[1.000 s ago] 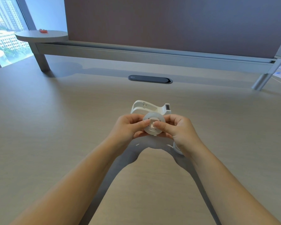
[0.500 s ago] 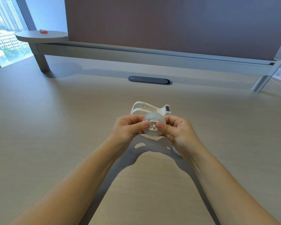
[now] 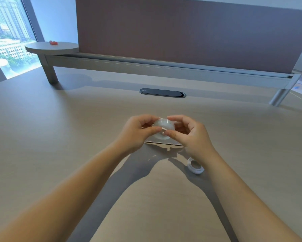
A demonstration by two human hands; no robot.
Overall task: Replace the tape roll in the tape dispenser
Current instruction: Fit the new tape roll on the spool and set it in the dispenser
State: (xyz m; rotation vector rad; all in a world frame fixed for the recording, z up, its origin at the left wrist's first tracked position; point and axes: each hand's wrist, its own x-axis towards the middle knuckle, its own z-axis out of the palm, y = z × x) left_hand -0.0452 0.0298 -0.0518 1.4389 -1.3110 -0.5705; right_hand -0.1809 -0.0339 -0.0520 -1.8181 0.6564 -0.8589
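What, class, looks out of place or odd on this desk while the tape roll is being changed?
Little stands out. A loose white ring, perhaps the spent core, lies flat on the desk beside the right forearm. Both hands, left and right, hold the tape roll; the dispenser is hidden. Nothing spilled or damaged.

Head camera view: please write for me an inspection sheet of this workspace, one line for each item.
Surface: light wood-look desk, with shadows of the arms on it.
Job's things: clear tape roll held above the desk; the dispenser is mostly hidden behind the hands; a white ring lies flat on the desk beside the right forearm.
Clutter: small red object on the round shelf at far left.
Hands: left hand and right hand both pinch the tape roll from its sides.
Cables: nothing seen; a dark oval cable port sits in the desk.
Surroundings: brown partition panel behind the desk; window with city buildings at left.
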